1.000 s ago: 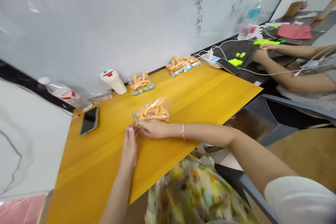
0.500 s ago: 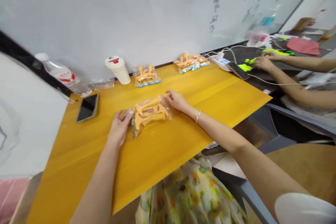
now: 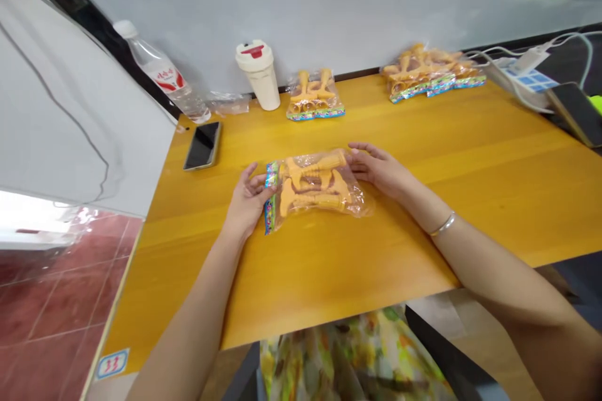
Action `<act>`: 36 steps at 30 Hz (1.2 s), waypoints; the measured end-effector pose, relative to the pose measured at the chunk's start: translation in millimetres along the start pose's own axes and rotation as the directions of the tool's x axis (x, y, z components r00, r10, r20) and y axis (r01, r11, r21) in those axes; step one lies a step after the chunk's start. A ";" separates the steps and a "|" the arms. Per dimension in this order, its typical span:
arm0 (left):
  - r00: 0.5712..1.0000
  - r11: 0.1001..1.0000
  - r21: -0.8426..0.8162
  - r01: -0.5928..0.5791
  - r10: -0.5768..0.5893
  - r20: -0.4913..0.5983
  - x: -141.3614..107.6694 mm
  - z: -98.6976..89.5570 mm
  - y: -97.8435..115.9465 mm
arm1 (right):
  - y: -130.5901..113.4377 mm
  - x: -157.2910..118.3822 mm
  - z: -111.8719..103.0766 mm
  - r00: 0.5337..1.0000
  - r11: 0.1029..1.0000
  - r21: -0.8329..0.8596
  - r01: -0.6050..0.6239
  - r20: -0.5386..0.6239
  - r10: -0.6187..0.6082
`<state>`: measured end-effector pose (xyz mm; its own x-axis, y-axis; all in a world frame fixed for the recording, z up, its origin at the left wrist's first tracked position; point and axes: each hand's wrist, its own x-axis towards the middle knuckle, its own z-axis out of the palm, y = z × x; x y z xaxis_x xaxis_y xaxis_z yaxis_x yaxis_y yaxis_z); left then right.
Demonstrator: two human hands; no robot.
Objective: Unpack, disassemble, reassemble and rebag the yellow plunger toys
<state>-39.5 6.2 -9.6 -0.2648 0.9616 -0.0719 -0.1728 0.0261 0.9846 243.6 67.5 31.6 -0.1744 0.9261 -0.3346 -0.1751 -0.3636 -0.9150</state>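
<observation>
A clear plastic bag of orange toy hammers [image 3: 315,185] lies on the table in front of me, its colourful printed strip to the left. My left hand [image 3: 249,197] pinches that strip, thumb on top and fingers at the edge. At the bag's upper right edge is my right hand [image 3: 376,169], fingers stretched out and touching the plastic without a visible grip. The toys appear to be several hammer-shaped pieces with handles, all inside the wrapper.
Along the whiteboard [image 3: 329,6] stand a plastic bottle [image 3: 164,78], a white cup [image 3: 261,78] and more bagged orange toys [image 3: 315,97], with another pile [image 3: 423,72] further right. A phone [image 3: 203,145] lies left; a power strip [image 3: 529,78] with cables is at the right.
My view has swung left and closer, so the co-worker's arms are out of sight. The bag now lies flatter and straighter, with my hands still at its two ends.
</observation>
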 end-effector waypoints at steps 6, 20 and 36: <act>0.971 0.992 -0.029 -0.123 0.115 -0.208 -0.1 2.9 1.4 | -7.8 -6.7 3.1 1.000 0.978 0.206 -0.010 0.013 0.007; 0.986 0.988 0.139 -0.062 0.082 -0.147 -8.3 -2.7 8.8 | -1.1 7.7 -28.7 0.970 0.861 -0.495 0.121 0.245 0.005; 0.994 0.998 -0.046 -0.033 0.027 -0.109 -16.8 10.7 5.2 | 18.4 -4.8 3.0 0.960 0.989 -0.075 0.125 0.260 -0.101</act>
<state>-25.9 -6.9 -1.6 -0.3711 0.9265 -0.0618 -0.2080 -0.0181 0.9780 238.3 56.1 17.1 -0.4018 0.8998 -0.1701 -0.1218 -0.2367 -0.9639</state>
